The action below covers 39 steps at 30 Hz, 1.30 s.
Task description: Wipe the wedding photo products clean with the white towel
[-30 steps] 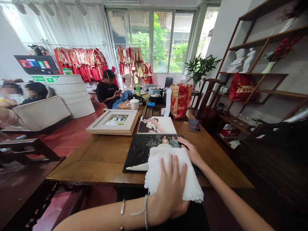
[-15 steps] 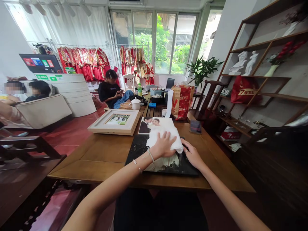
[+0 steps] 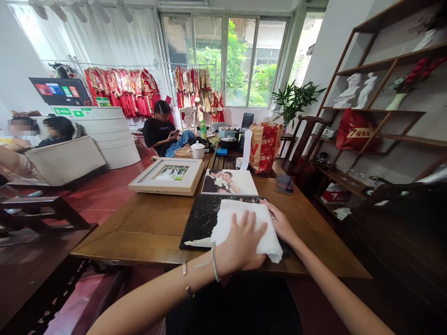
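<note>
My left hand [image 3: 242, 237] lies flat with fingers spread on a folded white cloth [image 3: 223, 218], pressing it onto a dark photo panel [image 3: 200, 216]. The cloth covers much of the panel's middle and right; a pale part of its picture shows at the lower left. My right hand [image 3: 281, 223] rests along the panel's right side, fingers stretched toward its far right corner and partly hidden beside the cloth. Just beyond the panel lies a wedding photo [image 3: 228, 182] of a couple.
A pale wooden picture frame [image 3: 166, 176] lies at the table's left. Behind are a white lidded cup [image 3: 197, 150], a red paper bag [image 3: 266, 148] and a blue box [image 3: 221, 152]. A small dark item [image 3: 284, 184] sits at right. A seated person [image 3: 162, 130] is across.
My left hand has slid the cloth toward me over the dark panel, uncovering the wedding photo behind. My right hand has stayed at the panel's right side, its fingers now straighter.
</note>
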Available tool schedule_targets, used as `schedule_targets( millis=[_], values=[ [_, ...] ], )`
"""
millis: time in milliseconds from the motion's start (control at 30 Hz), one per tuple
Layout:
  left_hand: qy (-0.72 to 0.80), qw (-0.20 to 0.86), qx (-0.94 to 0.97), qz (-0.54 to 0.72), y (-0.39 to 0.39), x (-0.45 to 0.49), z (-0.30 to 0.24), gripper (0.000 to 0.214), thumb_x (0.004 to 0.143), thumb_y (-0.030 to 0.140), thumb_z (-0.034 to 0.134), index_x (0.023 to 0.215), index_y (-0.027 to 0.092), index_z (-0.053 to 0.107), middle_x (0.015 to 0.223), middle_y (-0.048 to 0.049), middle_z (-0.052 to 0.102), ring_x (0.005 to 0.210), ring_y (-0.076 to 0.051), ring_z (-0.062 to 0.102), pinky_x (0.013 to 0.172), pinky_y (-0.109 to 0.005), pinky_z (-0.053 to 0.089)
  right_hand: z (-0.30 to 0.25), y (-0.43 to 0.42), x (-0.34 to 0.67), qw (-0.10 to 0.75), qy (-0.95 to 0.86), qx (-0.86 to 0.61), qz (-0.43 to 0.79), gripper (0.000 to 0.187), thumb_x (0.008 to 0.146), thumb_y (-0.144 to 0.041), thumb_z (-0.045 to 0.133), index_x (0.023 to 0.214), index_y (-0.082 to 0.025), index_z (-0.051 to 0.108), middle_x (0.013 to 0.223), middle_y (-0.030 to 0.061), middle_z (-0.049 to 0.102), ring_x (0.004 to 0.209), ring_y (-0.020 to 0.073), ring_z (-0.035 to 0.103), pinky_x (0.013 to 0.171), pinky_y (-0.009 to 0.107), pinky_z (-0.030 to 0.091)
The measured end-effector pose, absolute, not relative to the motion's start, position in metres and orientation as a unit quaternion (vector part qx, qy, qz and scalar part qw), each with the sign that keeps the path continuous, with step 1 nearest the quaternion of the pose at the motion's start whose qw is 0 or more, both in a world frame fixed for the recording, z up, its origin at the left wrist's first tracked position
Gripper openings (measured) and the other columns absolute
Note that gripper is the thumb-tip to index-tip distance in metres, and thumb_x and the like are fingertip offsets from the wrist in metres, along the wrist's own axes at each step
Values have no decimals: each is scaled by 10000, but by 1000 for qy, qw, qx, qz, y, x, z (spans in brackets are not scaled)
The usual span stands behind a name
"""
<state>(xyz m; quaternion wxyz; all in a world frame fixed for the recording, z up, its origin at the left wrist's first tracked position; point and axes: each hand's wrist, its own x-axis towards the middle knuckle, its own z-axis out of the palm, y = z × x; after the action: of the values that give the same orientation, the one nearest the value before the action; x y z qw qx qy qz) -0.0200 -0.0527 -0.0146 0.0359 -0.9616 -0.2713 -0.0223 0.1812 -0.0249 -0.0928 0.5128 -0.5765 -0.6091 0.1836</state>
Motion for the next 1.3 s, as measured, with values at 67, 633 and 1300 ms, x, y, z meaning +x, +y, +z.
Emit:
schedule_targets(
  millis=[67,633,1300],
  values=[
    [-280,40,-959,-32,-32,-14,-15,694,808,526,472,1398,206,296,1437,-199,271,1313,-375,230,976,-592,242,-92,-27,180,516,-602,-583,180,401,824,-317,445,1187,-231,592,1331,67,526,1266,232,435,1080,452,295],
    [-270,27,-961,-45,-51,-25,-16,761,767,501,537,1409,206,256,1457,-190,223,1333,-384,157,1010,-609,163,-93,-26,182,510,-616,-578,161,387,811,-306,471,1168,-240,604,1309,69,545,1255,241,443,1089,465,275],
    [-333,60,-938,-76,6,-1,-22,644,841,501,442,1395,205,302,1410,-191,313,1306,-366,232,983,-613,197,-89,-35,183,490,-638,-577,139,400,801,-305,500,1183,-229,591,1304,83,547,1254,251,445,1074,482,299]
  ],
)
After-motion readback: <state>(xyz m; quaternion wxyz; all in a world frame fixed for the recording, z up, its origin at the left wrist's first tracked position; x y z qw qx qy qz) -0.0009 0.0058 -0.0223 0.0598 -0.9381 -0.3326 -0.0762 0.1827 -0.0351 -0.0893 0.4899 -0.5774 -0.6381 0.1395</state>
